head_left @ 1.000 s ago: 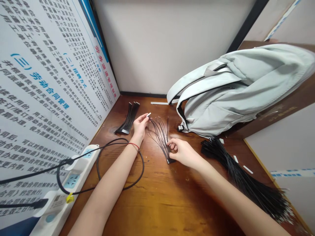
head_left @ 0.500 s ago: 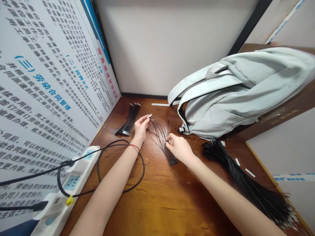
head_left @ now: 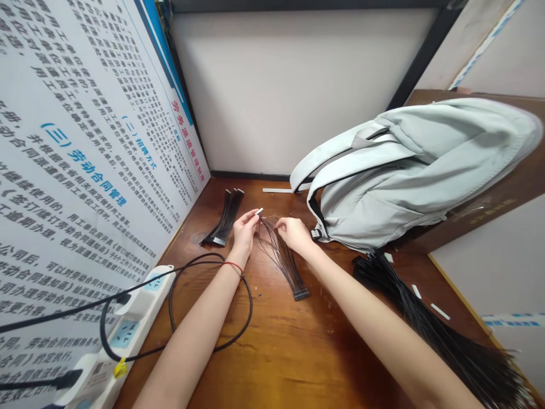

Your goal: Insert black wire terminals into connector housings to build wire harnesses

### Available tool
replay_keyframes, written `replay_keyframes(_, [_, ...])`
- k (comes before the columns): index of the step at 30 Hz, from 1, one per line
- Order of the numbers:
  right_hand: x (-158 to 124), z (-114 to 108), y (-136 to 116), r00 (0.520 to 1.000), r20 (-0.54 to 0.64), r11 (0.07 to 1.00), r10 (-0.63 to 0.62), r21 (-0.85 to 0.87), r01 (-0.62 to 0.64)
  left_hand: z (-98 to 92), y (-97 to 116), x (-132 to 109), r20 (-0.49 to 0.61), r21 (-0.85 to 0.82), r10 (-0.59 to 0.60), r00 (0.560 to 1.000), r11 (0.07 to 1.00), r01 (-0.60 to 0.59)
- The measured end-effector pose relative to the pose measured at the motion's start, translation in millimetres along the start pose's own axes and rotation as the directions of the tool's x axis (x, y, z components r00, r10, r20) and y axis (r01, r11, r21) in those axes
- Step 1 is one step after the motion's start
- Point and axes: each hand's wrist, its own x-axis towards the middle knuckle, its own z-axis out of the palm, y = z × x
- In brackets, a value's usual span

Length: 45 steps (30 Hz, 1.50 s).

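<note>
My left hand (head_left: 243, 227) pinches a small white strip (head_left: 258, 212) between its fingertips, just left of a fan of thin black wires (head_left: 283, 258) on the wooden table (head_left: 281, 346). My right hand (head_left: 290, 232) is closed round the far, loose ends of those wires, gathering them together. The wires run back to a black band at their near end (head_left: 301, 294). A red string circles my left wrist.
A finished black bundle (head_left: 225, 218) lies at the back left. A large pile of black wires (head_left: 430, 318) sits right, with white strips beside it. A grey backpack (head_left: 409, 165) leans at the back right. A power strip (head_left: 114, 329) and looped black cable (head_left: 204, 307) lie left, under a text board.
My right hand has slid along the wires from their banded near end up to their far tips, drawing the spread strands together. My left hand has stayed put with the white strip.
</note>
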Motion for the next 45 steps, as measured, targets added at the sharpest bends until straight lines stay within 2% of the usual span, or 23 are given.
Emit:
replay_keyframes(7, [24.5,13.4,-12.6,0.999,-0.022,0.999,0.047,-0.019,-0.047,2.0,1.7,-0.1,-0.010,-0.006,-0.001,1.000,1.000,0.001])
replay_keyframes(11, [29.6,17.7,-18.3,0.998,0.009,0.997,0.060,-0.052,-0.059,3.6,2.1,0.1,-0.028,-0.033,-0.005,1.000,0.999,0.004])
replay_keyframes(14, [28.9,20.9,-17.9,0.998,-0.024,0.998,0.055,-0.032,-0.055,2.9,1.2,0.9,-0.030,-0.013,0.007,1.000,1.000,-0.007])
replay_keyframes(17, [25.6,26.6,-13.3,0.992,-0.125,0.988,0.017,0.151,0.002,1.3,-1.2,1.7,-0.020,0.057,0.032,0.999,0.998,-0.031])
replay_keyframes(20, [22.3,33.8,-5.7,0.974,-0.220,0.893,0.060,0.448,0.046,0.5,-4.6,2.2,-0.020,0.143,0.069,0.997,0.988,-0.066])
replay_keyframes(23, [21.7,39.7,2.6,0.966,-0.235,0.759,0.106,0.647,0.074,0.6,-7.6,3.0,-0.022,0.205,0.096,0.995,0.975,-0.090])
replay_keyframes(26, [23.6,42.5,9.2,0.975,-0.202,0.660,0.093,0.746,0.091,0.7,-9.4,3.9,-0.023,0.225,0.106,0.994,0.969,-0.099])
replay_keyframes(31, [24.9,42.8,12.4,0.982,-0.181,0.614,0.051,0.781,0.111,0.8,-10.2,4.1,-0.013,0.230,0.117,0.993,0.967,-0.111])
replay_keyframes(45, [21.2,42.0,8.4,0.973,-0.226,0.660,0.032,0.736,0.150,2.8,-5.7,-0.5,0.045,0.256,0.113,0.993,0.959,-0.120])
